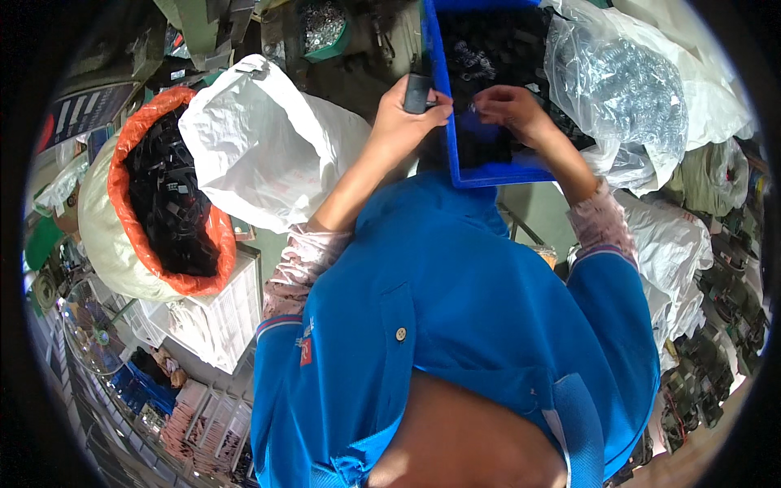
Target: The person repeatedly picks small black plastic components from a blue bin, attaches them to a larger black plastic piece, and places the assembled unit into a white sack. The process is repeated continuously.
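My left hand [407, 114] is closed around a small black block-shaped part [417, 93], held upright just outside the left wall of a blue bin [446, 122]. Over the bin, my right hand [511, 112] has its fingertips pinched together. Something small and shiny shows at those fingertips, too small to name. Dark parts fill much of the bin's shadowed inside. Among them lies a little cluster of silvery coil-like pieces [474, 61], beyond my right hand.
A transparent bag of silvery coils [622, 102] rests against the bin's right side. To the left stand an open white sack [268, 154] and an orange-rimmed sack [224, 264] holding black parts. A green tub of small metal pieces [325, 28] is at the back.
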The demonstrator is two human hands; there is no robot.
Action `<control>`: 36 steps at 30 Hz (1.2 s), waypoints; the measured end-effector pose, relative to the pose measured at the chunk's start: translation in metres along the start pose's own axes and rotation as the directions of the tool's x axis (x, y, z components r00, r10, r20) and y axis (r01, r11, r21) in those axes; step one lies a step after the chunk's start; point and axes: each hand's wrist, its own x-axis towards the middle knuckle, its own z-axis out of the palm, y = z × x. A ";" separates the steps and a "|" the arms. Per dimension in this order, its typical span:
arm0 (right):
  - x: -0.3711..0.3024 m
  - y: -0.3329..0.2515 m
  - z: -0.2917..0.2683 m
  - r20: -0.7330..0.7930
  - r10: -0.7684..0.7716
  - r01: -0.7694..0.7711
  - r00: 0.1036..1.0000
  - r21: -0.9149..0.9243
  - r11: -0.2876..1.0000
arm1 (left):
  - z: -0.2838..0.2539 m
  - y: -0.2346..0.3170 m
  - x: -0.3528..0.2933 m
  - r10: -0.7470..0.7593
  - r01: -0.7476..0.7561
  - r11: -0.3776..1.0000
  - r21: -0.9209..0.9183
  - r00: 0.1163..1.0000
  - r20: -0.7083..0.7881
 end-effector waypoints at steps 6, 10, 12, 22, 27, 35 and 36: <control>-0.045 -0.036 0.027 0.013 -0.093 0.081 0.996 0.376 0.923 | 0.022 0.007 0.005 0.184 -0.190 0.912 0.362 0.982 0.052; -0.054 -0.033 0.032 -0.023 -0.112 0.111 0.993 0.441 0.891 | 0.019 -0.002 0.010 0.177 -0.193 0.961 0.197 0.980 0.096; -0.054 -0.028 0.033 -0.091 -0.144 0.168 0.985 0.363 0.916 | 0.022 -0.002 0.009 0.115 -0.134 0.980 0.145 0.984 0.134; -0.061 -0.020 0.046 -0.257 -0.173 0.260 0.951 0.357 0.897 | 0.033 -0.005 0.005 0.158 -0.177 0.954 0.241 0.983 0.094; -0.059 -0.010 0.041 -0.214 -0.117 0.194 0.970 0.387 0.901 | 0.031 -0.009 0.005 0.221 -0.232 0.943 0.237 0.973 0.072; -0.073 -0.018 0.054 -0.306 -0.263 0.332 0.915 0.201 0.922 | 0.033 -0.004 0.010 0.109 -0.121 0.989 0.084 0.985 0.134; -0.075 -0.018 0.051 -0.302 -0.256 0.327 0.918 0.216 0.920 | 0.034 0.000 0.011 0.108 -0.129 0.984 0.124 0.980 0.165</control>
